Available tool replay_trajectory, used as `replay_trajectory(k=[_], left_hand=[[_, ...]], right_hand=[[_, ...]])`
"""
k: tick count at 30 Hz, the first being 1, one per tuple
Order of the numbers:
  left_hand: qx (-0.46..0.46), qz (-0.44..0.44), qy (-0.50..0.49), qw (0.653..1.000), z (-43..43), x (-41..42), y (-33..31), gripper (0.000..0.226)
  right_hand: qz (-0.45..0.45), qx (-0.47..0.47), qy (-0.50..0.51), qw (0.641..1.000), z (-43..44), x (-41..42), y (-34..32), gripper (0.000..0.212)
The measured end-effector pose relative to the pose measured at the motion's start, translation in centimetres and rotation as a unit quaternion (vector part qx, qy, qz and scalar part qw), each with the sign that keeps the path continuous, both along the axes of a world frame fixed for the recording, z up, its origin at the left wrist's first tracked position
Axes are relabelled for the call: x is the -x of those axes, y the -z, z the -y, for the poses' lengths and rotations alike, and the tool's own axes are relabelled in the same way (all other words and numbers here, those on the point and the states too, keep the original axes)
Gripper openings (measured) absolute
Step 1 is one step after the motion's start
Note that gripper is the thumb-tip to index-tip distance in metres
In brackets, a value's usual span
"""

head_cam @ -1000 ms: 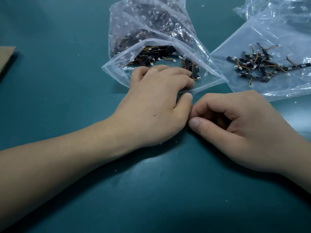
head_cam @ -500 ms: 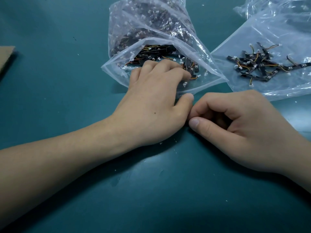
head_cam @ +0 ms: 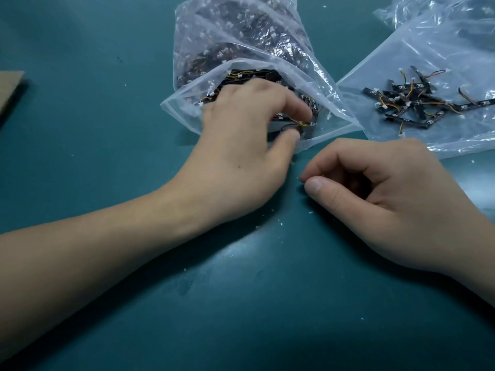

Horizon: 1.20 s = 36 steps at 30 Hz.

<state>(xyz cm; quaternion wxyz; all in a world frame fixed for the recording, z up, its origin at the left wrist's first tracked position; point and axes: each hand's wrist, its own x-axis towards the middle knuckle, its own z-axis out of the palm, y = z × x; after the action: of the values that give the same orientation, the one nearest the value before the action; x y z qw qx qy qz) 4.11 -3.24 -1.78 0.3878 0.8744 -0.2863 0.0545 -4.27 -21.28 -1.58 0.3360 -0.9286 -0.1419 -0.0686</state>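
The left hand point(head_cam: 241, 156) reaches into the mouth of an open clear plastic bag point(head_cam: 176, 108) that lies on the teal surface point(head_cam: 107, 129). Its fingers point(head_cam: 297, 105) are narrowed to a pinch, forefinger and thumb closing on a small black strip with yellow and orange wires point(head_cam: 304, 125), just inside the near rim of the bag. This part of the hand is blurred, so the exact grip is hard to read. Further into the bag sits a heap of like strips point(head_cam: 254, 74), dark with small white plugs, and more show dimly through the crumpled plastic behind. The right hand point(head_cam: 388, 196) rests on the surface just beside the bag's near corner, apart from the left hand. Its fingers are curled inward, the thumb tip close to the forefinger, and nothing shows between them. Beyond it a second clear bag point(head_cam: 428, 49) lies flat, and on top of it is a loose pile of wired strips point(head_cam: 417, 103). A piece of cardboard point(head_cam: 10, 87) pokes in at the left edge, and white crumbs point(head_cam: 281, 224) dot the surface near the hands.
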Motion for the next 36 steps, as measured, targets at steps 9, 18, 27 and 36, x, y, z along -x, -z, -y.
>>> replay_trajectory(k=[9, 18, 27, 36], left_hand=[[-0.068, 0.041, -0.004, 0.997, -0.11, 0.52, -0.24, 0.030], [0.125, -0.016, 0.017, 0.992, -0.14, 0.07, -0.20, 0.016], [0.163, -0.040, 0.086, 0.982, -0.24, 0.60, -0.29, 0.012], [0.144, -0.043, 0.112, 0.982, -0.08, 0.75, -0.16, 0.024]], right_hand=[[0.002, 0.001, 0.003, 1.000, 0.00, -0.01, -0.04, 0.006], [0.009, -0.024, 0.031, 0.999, -0.15, 0.07, -0.08, 0.005], [-0.010, -0.195, 0.064, 0.979, -0.05, -0.08, 0.08, 0.023], [-0.012, -0.176, 0.049, 0.983, 0.12, -0.27, 0.35, 0.014]])
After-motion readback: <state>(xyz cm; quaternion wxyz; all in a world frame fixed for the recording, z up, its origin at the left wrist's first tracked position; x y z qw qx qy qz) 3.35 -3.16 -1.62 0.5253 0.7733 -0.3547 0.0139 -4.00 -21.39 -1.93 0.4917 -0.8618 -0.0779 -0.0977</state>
